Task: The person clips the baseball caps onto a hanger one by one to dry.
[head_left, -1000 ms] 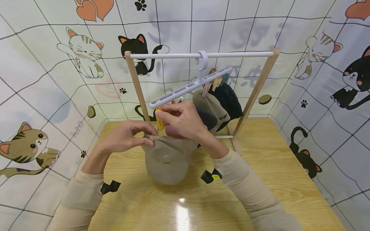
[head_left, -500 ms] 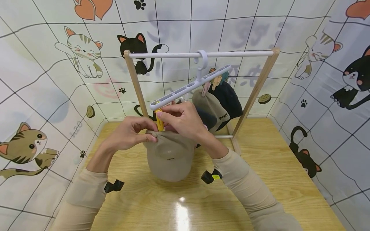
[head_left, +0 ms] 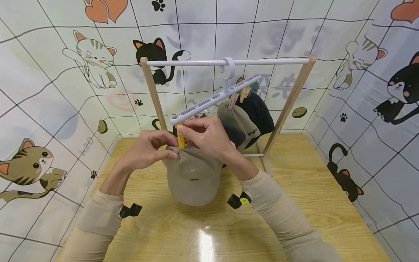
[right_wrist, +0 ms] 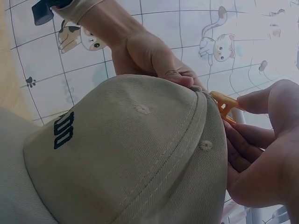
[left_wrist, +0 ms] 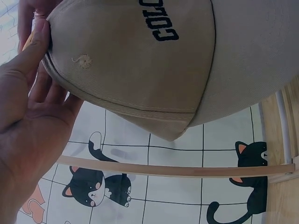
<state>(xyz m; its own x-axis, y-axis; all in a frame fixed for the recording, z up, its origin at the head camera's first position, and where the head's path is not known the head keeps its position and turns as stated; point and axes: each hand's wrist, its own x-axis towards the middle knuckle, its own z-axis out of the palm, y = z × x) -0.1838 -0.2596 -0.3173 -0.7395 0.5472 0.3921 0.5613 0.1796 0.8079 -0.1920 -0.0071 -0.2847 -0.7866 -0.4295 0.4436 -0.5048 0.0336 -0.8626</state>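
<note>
A beige cap (head_left: 194,174) with dark lettering hangs brim down below the low left end of a white hanger (head_left: 214,99). My left hand (head_left: 147,149) pinches the top of its crown between thumb and fingers. With thumb and fingertips, my right hand (head_left: 207,136) grips a yellow clothespin (head_left: 181,137) attached under that hanger end. The clothespin's lower tip meets the gathered cloth right beside my left fingertips. In the right wrist view the orange-yellow clothespin (right_wrist: 224,103) sits at the crown's edge; in the left wrist view the cap (left_wrist: 131,60) fills the upper part.
The hanger hooks over the white bar (head_left: 268,62) of a wooden-legged rack (head_left: 291,102). Further along hang a beige "SPORT" cap (head_left: 234,122) and a black cap (head_left: 262,114), held by pink, orange and teal clothespins. A wooden table (head_left: 294,203) lies below, with a cat-print curtain behind.
My left hand has lifted the cap slightly up and to the right, bringing its crown to the yellow clothespin's tip. My right hand has stayed nearly still.
</note>
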